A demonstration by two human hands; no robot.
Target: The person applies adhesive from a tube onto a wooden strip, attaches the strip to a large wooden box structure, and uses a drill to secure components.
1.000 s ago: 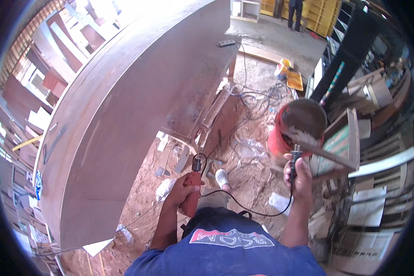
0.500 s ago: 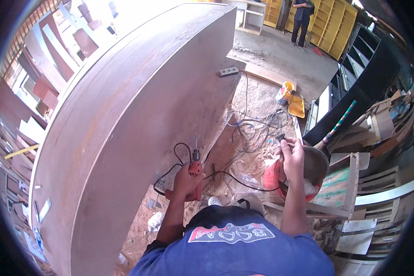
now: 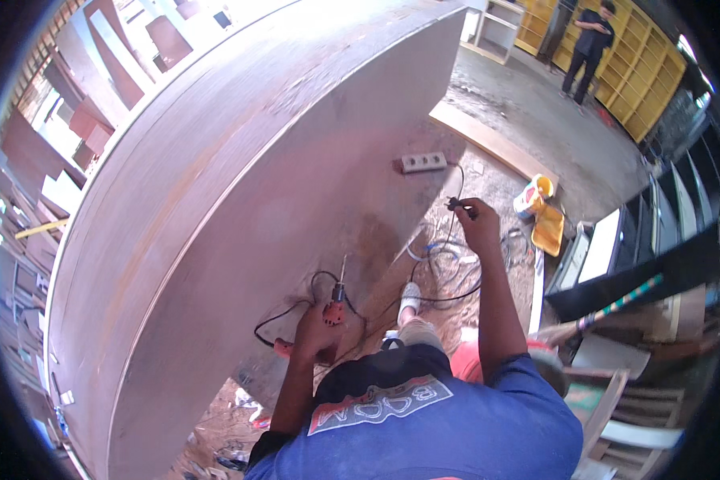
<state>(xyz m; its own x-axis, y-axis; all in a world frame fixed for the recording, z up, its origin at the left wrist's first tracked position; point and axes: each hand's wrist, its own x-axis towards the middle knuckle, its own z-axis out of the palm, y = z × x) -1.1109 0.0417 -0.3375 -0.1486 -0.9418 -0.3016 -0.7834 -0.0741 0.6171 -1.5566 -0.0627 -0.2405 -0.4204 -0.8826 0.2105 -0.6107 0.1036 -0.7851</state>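
Observation:
My left hand (image 3: 314, 330) is wrapped round a red electric drill (image 3: 334, 313), whose long thin bit points away from me. A black cord loops beside the drill, close to the flat side of a large curved wooden counter (image 3: 240, 232). In my raised right hand (image 3: 482, 228) is a black power plug (image 3: 459, 206), pinched between the fingers, with its cord hanging below. The white power strip (image 3: 423, 162) lies a short way beyond and left of the plug, not touching it. Its sockets face up.
Tangled cables (image 3: 448, 268) lie on the dusty floor by my foot. A tub with a yellow scoop (image 3: 547, 230) stands to the right, near a black shelf unit (image 3: 656, 232) and a broom (image 3: 600, 314). At the far right a person (image 3: 590, 48) stands by yellow shelving (image 3: 640, 68).
My right hand has moved forward and left with the plug, from over the red bucket toward the power strip. A foot has stepped forward. My left hand still holds the drill.

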